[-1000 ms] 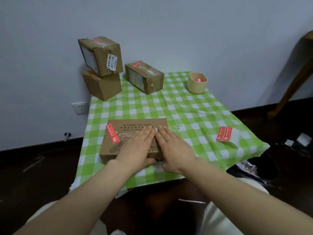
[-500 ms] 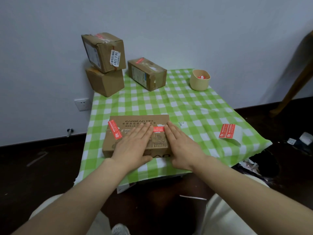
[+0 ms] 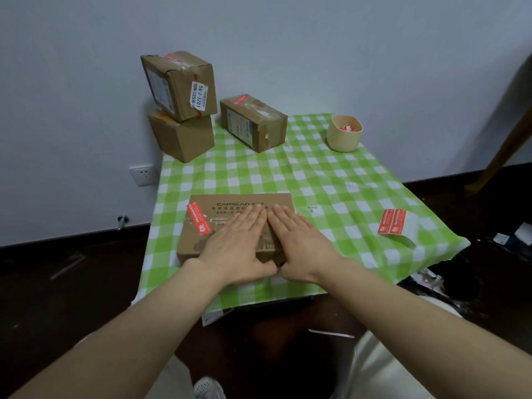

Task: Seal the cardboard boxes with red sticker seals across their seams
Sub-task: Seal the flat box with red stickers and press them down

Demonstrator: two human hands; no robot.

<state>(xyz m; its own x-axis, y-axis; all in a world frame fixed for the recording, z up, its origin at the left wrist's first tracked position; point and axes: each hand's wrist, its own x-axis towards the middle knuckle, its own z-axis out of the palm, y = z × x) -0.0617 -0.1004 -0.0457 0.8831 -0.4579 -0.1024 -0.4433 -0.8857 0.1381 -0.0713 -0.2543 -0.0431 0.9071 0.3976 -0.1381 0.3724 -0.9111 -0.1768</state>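
A flat cardboard box (image 3: 230, 204) lies on the near part of the green checked tablecloth (image 3: 331, 182). One red sticker seal (image 3: 198, 218) runs across the seam at its left end. My left hand (image 3: 240, 244) and my right hand (image 3: 299, 243) lie flat side by side on the box's right half, fingers straight, pressing down. Whatever lies beneath the palms is hidden. A sheet with two red stickers (image 3: 392, 222) lies on the cloth to the right.
Two stacked boxes (image 3: 180, 110) lean against the wall at the back left, with a third box (image 3: 253, 122) beside them. A beige cup (image 3: 344, 133) with red scraps stands at the back right. A wooden leg (image 3: 506, 139) rises on the far right.
My hands were apart half a second ago, showing a red seal between them. They have slid together and now cover it. The view shifted slightly.
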